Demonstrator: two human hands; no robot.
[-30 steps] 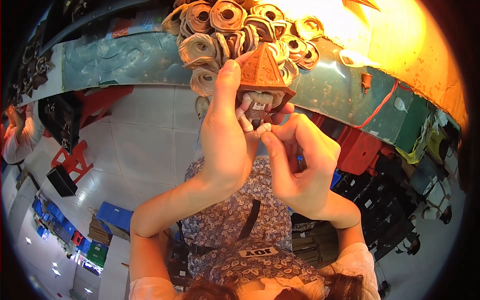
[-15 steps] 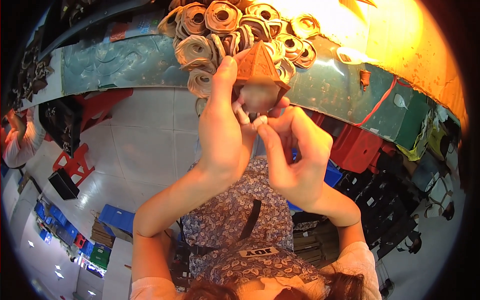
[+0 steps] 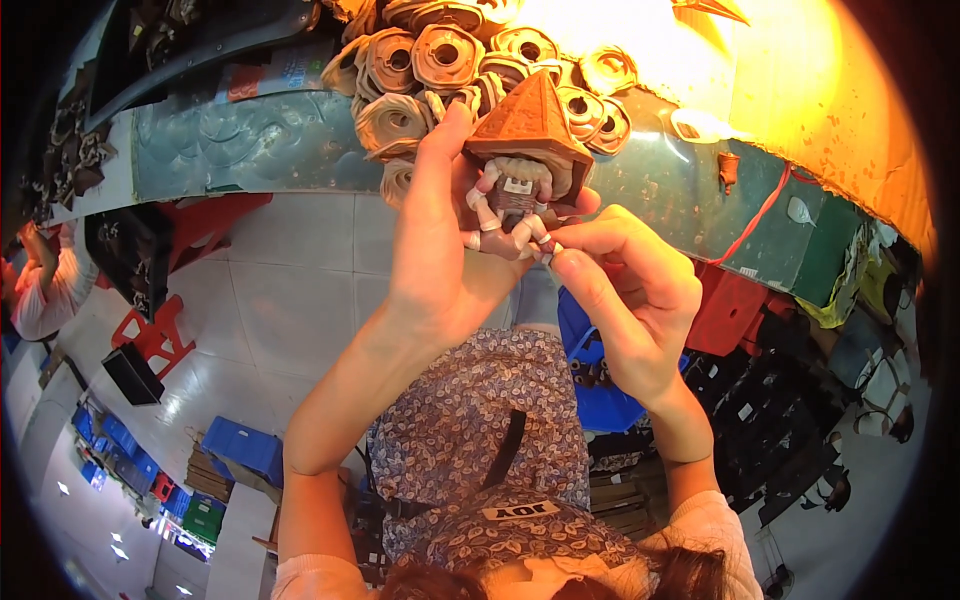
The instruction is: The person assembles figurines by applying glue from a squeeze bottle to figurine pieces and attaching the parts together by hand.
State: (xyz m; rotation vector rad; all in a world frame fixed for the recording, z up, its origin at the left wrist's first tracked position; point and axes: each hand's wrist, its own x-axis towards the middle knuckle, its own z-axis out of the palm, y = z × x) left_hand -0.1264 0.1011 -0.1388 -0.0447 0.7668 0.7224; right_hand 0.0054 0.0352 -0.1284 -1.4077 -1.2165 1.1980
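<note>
My left hand (image 3: 432,240) is wrapped round a small figurine (image 3: 517,195) with a brown pointed, faceted hat (image 3: 530,118). It is held up in front of the table edge, its bent legs toward me. Thumb and forefinger of my right hand (image 3: 632,290) pinch one of the figurine's feet, at the end of a pale leg. The tips of those fingers partly cover the foot. Most of my left fingers are hidden behind the figurine.
Several hollow, petal-edged parts (image 3: 445,55) are heaped on the green tabletop (image 3: 255,145) beyond my hands. A small brown piece (image 3: 729,172) and a red wire (image 3: 752,225) lie right. Beneath the edge are a red stool (image 3: 722,315) and blue bin (image 3: 603,405). Another person (image 3: 45,285) is far left.
The figurine has turned, so its body and both legs now show. My right hand has shifted right and slightly down, still pinching at the legs' end; my left hand keeps its hold.
</note>
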